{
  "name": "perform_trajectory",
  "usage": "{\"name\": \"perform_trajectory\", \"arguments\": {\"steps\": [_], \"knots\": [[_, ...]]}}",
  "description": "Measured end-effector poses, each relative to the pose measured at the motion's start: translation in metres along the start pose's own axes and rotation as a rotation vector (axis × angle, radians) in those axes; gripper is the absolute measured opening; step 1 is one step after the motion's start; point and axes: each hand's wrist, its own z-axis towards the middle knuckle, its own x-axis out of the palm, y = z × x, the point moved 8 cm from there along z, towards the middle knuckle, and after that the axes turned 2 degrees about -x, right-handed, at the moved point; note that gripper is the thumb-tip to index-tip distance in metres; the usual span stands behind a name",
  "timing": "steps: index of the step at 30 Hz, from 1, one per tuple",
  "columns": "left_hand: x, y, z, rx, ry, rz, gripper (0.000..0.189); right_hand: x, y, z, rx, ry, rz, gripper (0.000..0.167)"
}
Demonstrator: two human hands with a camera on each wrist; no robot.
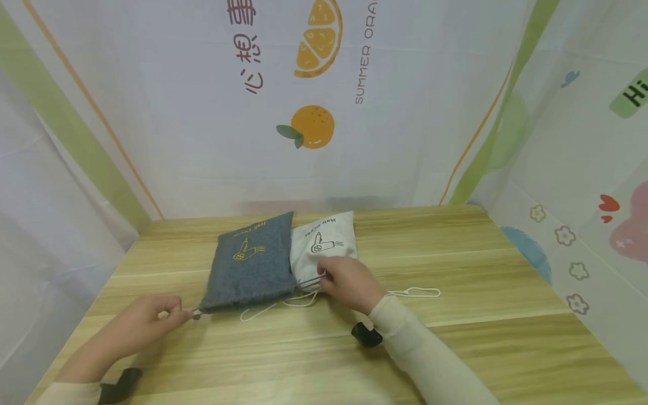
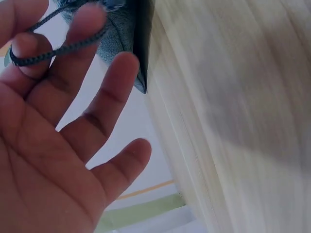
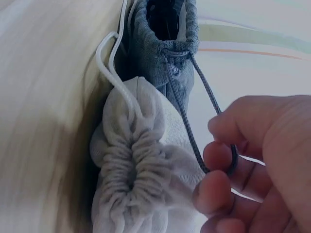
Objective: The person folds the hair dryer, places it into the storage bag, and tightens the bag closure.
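A blue-grey drawstring bag point(image 1: 253, 287) with a yellow hair dryer print lies on the table, its mouth partly open towards me. My left hand point(image 1: 144, 322) holds a loop of its dark cord point(image 2: 63, 50) at the bag's left corner, with the other fingers spread. At the right corner, my right hand point(image 1: 350, 282) has curled fingers hooked through the opposite cord loop point(image 3: 183, 115). Beside and partly behind the blue-grey bag is a white drawstring bag point(image 3: 163, 167), printed with a black hair dryer. Its gathered mouth is drawn tight, below my right hand.
White cords point(image 1: 438, 292) from the white bag trail over the wooden table point(image 1: 486, 270) to both sides. Dark pieces point(image 1: 367, 334) sit under each wrist. Printed white curtains point(image 1: 212, 152) hang behind the table and at its sides.
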Motion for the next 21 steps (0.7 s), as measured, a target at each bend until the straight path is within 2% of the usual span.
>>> {"name": "perform_trajectory", "arguments": {"steps": [3,6,11,14,17,21], "knots": [[0.000,0.001,0.000,0.005,0.025,0.023,0.032,-0.002,-0.003,-0.002,0.007,-0.010,-0.001,0.015],[-0.003,0.003,-0.001,-0.026,0.021,0.087,0.023,-0.003,-0.005,-0.004,0.016,-0.018,-0.001,0.020],[-0.015,0.011,-0.006,-0.116,0.001,0.177,0.019,-0.006,-0.005,-0.006,0.027,-0.033,-0.014,0.014],[-0.017,0.013,-0.008,-0.124,-0.003,0.208,0.020,-0.008,-0.003,-0.008,0.015,-0.051,-0.053,0.010],[-0.015,0.006,-0.006,-0.053,-0.051,0.278,0.023,-0.009,0.000,-0.011,-0.001,-0.076,-0.118,0.009],[-0.013,-0.007,-0.006,0.040,-0.170,0.407,0.032,-0.010,0.005,-0.014,-0.021,-0.102,-0.232,0.017]]}}
